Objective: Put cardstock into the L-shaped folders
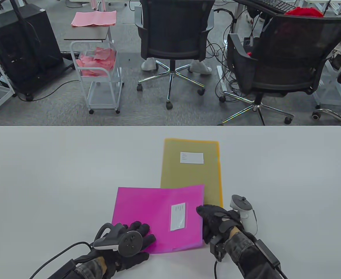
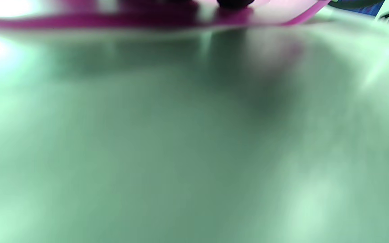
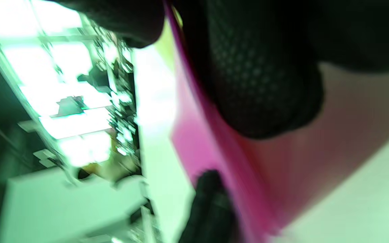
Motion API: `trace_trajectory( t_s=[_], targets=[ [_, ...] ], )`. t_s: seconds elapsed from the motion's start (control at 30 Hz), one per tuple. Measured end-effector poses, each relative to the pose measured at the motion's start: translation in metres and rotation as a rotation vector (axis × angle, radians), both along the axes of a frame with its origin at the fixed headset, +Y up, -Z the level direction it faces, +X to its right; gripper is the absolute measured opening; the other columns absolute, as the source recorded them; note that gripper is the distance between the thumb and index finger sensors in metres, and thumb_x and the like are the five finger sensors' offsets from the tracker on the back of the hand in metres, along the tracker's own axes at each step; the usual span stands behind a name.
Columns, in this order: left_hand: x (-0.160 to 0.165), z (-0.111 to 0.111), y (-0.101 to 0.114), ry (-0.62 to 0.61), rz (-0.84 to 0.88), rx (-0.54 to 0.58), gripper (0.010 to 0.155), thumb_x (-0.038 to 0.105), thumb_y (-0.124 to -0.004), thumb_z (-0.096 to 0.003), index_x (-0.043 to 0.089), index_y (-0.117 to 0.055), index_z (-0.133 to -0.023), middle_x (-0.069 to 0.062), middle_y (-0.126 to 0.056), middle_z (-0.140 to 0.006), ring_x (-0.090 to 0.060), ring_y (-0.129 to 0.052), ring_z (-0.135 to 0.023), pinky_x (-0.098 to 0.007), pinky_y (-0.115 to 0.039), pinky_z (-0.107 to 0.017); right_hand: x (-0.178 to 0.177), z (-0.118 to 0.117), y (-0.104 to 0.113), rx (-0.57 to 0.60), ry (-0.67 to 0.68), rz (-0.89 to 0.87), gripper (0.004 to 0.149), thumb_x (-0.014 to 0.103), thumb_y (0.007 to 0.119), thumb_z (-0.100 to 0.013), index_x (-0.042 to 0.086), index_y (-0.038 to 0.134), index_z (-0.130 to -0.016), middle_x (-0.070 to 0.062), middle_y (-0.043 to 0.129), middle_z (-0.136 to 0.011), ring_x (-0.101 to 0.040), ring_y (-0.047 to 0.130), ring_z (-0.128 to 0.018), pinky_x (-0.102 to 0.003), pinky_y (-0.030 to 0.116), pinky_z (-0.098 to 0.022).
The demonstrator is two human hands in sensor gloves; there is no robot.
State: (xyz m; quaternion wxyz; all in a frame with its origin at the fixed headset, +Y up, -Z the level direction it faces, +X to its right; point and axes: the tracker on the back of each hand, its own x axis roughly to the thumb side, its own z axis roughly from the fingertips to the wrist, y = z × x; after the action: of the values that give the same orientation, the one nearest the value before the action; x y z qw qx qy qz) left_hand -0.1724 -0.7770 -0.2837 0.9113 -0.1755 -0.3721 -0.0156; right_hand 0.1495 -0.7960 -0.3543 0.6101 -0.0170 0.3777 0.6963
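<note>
A magenta L-shaped folder (image 1: 150,215) with a white label (image 1: 178,217) lies on the table near its front edge. It overlaps the near corner of a yellow folder (image 1: 190,171) with its own white label. My left hand (image 1: 135,235) rests on the magenta folder's near left corner, fingers spread flat. My right hand (image 1: 214,218) grips the magenta folder's right edge; in the right wrist view its fingers (image 3: 258,84) pinch the pink sheet (image 3: 214,145). The left wrist view shows only the folder's edge (image 2: 147,20) and blurred table.
The white table (image 1: 57,174) stretches wide on both sides. Beyond its far edge stand two black office chairs (image 1: 173,37), a white cart (image 1: 98,72) with pink sheets, and floor cables.
</note>
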Motion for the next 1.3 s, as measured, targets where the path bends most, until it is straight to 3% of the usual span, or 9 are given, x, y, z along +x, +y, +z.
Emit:
trace_trajectory(
  t_s=[0.07,0.13,0.27,0.33,0.43,0.57,0.67,1.3],
  targets=[
    [-0.001,-0.003,0.006,0.003,0.041,0.045,0.066,0.064,-0.062,-0.0478,0.032,-0.058,-0.106,-0.012,-0.051,-0.115,-0.046,-0.058,-0.105,-0.068,-0.058,-0.067,0.002,-0.003,0.004,0.029,0.014,0.131,0.048,0.034,0.076,-0.044,0.004,0.064,-0.078,-0.021,0.096,-0.045,-0.022,0.101,-0.013,-0.033,0.088,-0.004],
    [-0.003,-0.008,0.013,0.043,0.027,-0.035,0.065,0.063,-0.06,-0.0494,0.03,-0.06,-0.106,-0.009,-0.053,-0.115,-0.043,-0.06,-0.105,-0.067,-0.058,-0.067,0.003,-0.006,0.013,0.104,0.001,0.166,0.044,0.032,0.078,-0.042,0.005,0.067,-0.076,-0.021,0.096,-0.043,-0.02,0.1,-0.009,-0.031,0.087,-0.001],
    [-0.015,-0.013,0.036,0.12,0.132,0.187,0.07,0.063,-0.061,-0.0475,0.029,-0.051,-0.108,-0.015,-0.055,-0.113,-0.047,-0.066,-0.101,-0.066,-0.062,-0.065,0.001,-0.008,0.032,0.223,-0.349,-0.015,0.043,0.03,0.08,-0.04,0.005,0.071,-0.073,-0.023,0.097,-0.038,-0.019,0.102,-0.007,-0.029,0.089,0.002],
    [-0.022,-0.016,0.045,0.166,0.142,0.218,0.071,0.064,-0.061,-0.0475,0.029,-0.048,-0.108,-0.015,-0.053,-0.113,-0.047,-0.067,-0.101,-0.065,-0.062,-0.065,-0.007,-0.008,0.035,0.229,-0.553,-0.113,0.044,0.029,0.079,-0.04,0.005,0.068,-0.075,-0.024,0.096,-0.043,-0.022,0.104,-0.012,-0.03,0.091,-0.002],
    [-0.028,-0.02,0.049,0.194,0.183,0.211,0.071,0.064,-0.061,-0.0474,0.029,-0.048,-0.108,-0.015,-0.054,-0.113,-0.047,-0.068,-0.1,-0.065,-0.062,-0.065,-0.026,-0.006,0.026,0.168,-0.745,-0.2,0.045,0.029,0.079,-0.041,0.006,0.064,-0.077,-0.025,0.093,-0.055,-0.025,0.107,-0.025,-0.032,0.096,-0.011],
    [-0.034,-0.025,0.046,0.214,0.164,0.2,0.071,0.064,-0.061,-0.0476,0.029,-0.048,-0.108,-0.015,-0.056,-0.112,-0.046,-0.07,-0.1,-0.065,-0.063,-0.065,-0.057,0.005,0.0,0.008,-1.009,-0.287,0.045,0.028,0.08,-0.042,0.004,0.061,-0.076,-0.028,0.089,-0.061,-0.028,0.107,-0.033,-0.035,0.098,-0.018],
    [-0.037,-0.027,0.046,0.227,0.157,0.197,0.071,0.064,-0.061,-0.0475,0.029,-0.048,-0.108,-0.015,-0.057,-0.112,-0.046,-0.071,-0.099,-0.065,-0.063,-0.064,-0.073,0.012,-0.009,-0.081,-1.101,-0.276,0.047,0.029,0.078,-0.043,0.001,0.059,-0.075,-0.027,0.088,-0.063,-0.027,0.107,-0.036,-0.035,0.098,-0.02],
    [-0.045,-0.032,0.047,0.267,0.15,0.163,0.071,0.064,-0.061,-0.0477,0.029,-0.049,-0.108,-0.015,-0.063,-0.11,-0.045,-0.079,-0.095,-0.063,-0.067,-0.063,-0.08,0.018,-0.017,-0.139,-1.123,-0.296,0.05,0.031,0.073,-0.045,-0.003,0.055,-0.076,-0.03,0.085,-0.065,-0.03,0.105,-0.042,-0.036,0.098,-0.024]
  ],
)
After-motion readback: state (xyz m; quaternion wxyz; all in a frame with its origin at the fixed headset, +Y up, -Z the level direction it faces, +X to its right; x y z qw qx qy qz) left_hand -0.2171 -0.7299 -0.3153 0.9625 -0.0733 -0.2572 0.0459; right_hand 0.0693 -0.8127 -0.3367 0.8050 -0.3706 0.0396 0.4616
